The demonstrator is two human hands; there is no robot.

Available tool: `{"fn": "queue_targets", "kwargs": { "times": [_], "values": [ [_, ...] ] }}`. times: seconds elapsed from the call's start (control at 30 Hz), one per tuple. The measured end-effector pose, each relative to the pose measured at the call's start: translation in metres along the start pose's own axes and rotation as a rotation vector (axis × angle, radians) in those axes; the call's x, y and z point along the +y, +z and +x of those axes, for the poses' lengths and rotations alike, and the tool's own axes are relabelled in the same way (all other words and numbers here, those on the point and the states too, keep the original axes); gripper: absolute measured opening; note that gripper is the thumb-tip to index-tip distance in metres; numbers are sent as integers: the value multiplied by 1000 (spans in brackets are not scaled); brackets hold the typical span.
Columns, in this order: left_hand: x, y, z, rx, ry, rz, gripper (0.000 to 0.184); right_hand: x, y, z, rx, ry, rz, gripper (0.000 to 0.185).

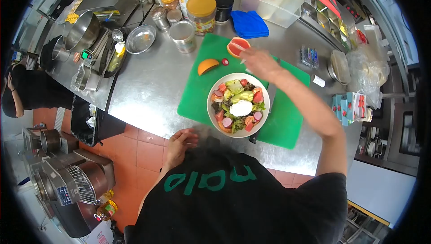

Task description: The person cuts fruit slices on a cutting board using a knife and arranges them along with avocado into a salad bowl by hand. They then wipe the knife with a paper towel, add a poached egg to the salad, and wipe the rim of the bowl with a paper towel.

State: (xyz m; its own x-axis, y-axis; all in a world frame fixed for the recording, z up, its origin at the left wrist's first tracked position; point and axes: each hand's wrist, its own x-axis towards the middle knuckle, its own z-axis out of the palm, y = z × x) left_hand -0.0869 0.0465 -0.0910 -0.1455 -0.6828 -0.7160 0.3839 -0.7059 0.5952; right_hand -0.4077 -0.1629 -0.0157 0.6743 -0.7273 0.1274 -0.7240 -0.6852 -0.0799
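Observation:
A white bowl [210,109] of salad stands on the green cutting board [287,127]. In it are leaves, avocado slices, a white poached egg [241,108], radish slices and pink-red pieces. Above the bowl, my right hand [260,64] reaches over the board beside a cut grapefruit half [237,46]. Its fingers are blurred, and whether they hold anything is unclear. An orange-skinned fruit wedge [208,67] and a small radish piece [225,61] lie to the left. My left hand [182,143] hangs by the counter's front edge, fingers loosely bent and apart, holding nothing. A dark knife handle [252,139] shows below the bowl.
Jars [201,14], a metal bowl [140,39] and a blue cloth [249,24] stand behind the board. At right are a blueberry pack [310,57] and strawberry boxes [343,108]. A black-lined bin [85,122] and another person [36,86] are at left.

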Motion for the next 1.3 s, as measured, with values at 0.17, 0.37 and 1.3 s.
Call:
{"fn": "queue_targets", "kwargs": {
  "times": [0.17,0.37,1.3],
  "values": [
    [2,0,3,-1,-30,12,25,-1,-47,-29,-205,142,215,11],
    [1,2,5,2,-31,22,26,-20,-31,-58,-297,277,299,10],
    [0,-2,5,-2,-26,-30,25,-36,0,-24,-312,161,-224,22]
  ]
}}
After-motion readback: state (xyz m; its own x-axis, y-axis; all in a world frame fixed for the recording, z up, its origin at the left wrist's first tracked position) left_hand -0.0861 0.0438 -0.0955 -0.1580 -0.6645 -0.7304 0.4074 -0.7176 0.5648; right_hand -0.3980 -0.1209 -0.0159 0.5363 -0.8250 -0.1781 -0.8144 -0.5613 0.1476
